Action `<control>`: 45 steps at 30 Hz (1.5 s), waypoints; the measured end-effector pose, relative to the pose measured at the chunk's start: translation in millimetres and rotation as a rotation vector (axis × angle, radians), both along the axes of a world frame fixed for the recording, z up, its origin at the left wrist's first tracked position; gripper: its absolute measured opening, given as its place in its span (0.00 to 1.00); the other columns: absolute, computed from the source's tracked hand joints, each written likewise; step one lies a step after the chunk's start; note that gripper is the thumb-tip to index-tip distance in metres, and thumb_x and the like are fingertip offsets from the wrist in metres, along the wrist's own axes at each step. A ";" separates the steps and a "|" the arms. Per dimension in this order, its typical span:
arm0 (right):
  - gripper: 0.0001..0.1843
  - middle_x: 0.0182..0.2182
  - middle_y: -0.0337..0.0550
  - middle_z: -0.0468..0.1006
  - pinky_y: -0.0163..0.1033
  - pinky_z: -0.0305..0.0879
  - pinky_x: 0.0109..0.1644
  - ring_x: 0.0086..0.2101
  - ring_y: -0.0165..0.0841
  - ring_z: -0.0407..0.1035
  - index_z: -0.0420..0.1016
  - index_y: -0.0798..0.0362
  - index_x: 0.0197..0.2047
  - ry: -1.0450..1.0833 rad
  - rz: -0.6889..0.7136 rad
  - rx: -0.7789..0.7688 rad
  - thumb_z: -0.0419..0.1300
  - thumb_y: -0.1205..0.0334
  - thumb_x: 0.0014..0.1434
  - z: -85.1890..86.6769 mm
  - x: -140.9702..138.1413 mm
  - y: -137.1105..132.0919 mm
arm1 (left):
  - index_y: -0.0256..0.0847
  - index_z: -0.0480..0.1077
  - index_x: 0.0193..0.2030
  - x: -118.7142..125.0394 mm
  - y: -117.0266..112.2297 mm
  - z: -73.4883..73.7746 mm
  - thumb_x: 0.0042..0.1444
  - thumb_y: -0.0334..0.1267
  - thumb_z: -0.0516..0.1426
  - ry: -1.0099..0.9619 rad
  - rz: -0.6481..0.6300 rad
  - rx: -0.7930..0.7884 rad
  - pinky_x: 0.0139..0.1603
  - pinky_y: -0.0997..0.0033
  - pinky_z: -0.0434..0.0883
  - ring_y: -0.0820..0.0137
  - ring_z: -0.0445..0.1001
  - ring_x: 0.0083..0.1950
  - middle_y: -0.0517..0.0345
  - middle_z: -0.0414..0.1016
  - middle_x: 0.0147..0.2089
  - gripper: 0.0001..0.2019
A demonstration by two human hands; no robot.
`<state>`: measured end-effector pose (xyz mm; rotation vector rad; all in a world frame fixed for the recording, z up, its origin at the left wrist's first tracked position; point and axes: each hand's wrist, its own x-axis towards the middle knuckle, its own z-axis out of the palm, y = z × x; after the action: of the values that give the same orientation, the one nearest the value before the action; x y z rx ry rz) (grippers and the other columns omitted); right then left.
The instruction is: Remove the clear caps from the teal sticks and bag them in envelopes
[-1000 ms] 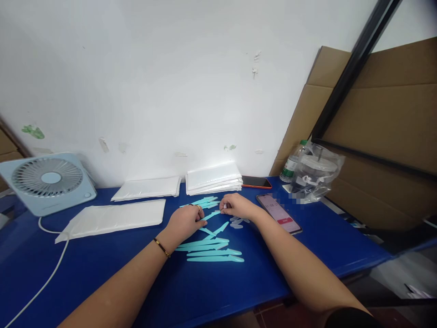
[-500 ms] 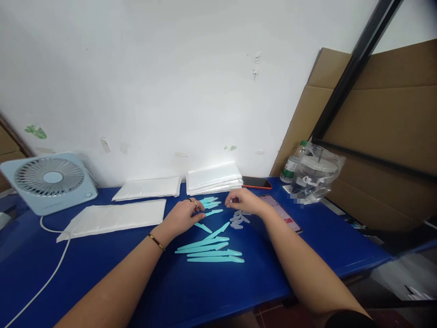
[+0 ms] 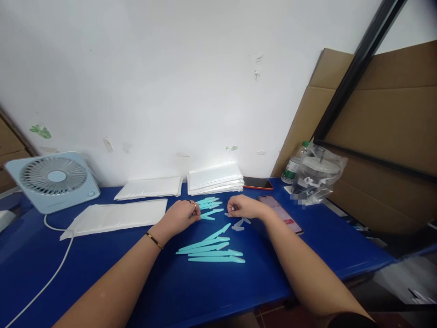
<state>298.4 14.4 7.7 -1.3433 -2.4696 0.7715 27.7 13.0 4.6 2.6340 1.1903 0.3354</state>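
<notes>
Turquoise sticks and loose clear caps on a blue desk

The left hand, thumb and fingers pressed together, pinches the end of one stick, whose free part points right. Just beyond it lies a far group of sticks; a second group, fanned and partly overlapping, lies nearer the desk's front edge. The right hand pinches a small clear cap at its fingertips, near the loose caps. To its right lies a lit phone; behind both hands, a stack of white packets; at far left, a pale blue fan
</notes>
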 end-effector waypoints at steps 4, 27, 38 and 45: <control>0.10 0.28 0.40 0.75 0.30 0.60 0.28 0.25 0.26 0.65 0.72 0.56 0.35 0.199 -0.009 -0.107 0.58 0.58 0.53 -3.8 -4.0 0.9 | 0.42 0.70 0.31 3.6 -2.9 3.3 0.55 0.40 0.53 -0.074 0.063 -0.021 0.31 0.74 0.60 0.72 0.69 0.32 0.60 0.73 0.32 0.08; 0.07 0.26 0.39 0.75 0.30 0.60 0.30 0.27 0.27 0.66 0.72 0.56 0.34 0.270 0.042 -0.035 0.58 0.61 0.53 0.8 -28.9 -9.5 | 0.41 0.70 0.31 10.4 -6.8 3.7 0.54 0.41 0.53 -0.115 0.071 -0.082 0.31 0.73 0.63 0.71 0.70 0.32 0.59 0.74 0.31 0.08; 0.08 0.29 0.41 0.77 0.33 0.59 0.33 0.29 0.30 0.67 0.77 0.54 0.33 0.075 -0.184 0.221 0.56 0.65 0.53 8.7 9.0 3.1 | 0.43 0.71 0.37 19.1 -11.9 -3.0 0.52 0.46 0.55 -0.149 0.127 -0.001 0.38 0.70 0.65 0.66 0.71 0.41 0.56 0.74 0.40 0.11; 0.12 0.28 0.39 0.76 0.31 0.59 0.30 0.28 0.29 0.67 0.79 0.53 0.34 -0.096 -0.084 0.071 0.63 0.69 0.43 3.8 25.5 6.8 | 0.44 0.72 0.32 30.6 -23.8 -4.9 0.48 0.47 0.59 -0.055 0.001 -0.137 0.30 0.73 0.61 0.69 0.71 0.34 0.60 0.74 0.32 0.10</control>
<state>323.8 21.2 11.5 -1.4801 -2.4690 0.6080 58.3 -10.8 -0.3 2.4909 1.1547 0.3130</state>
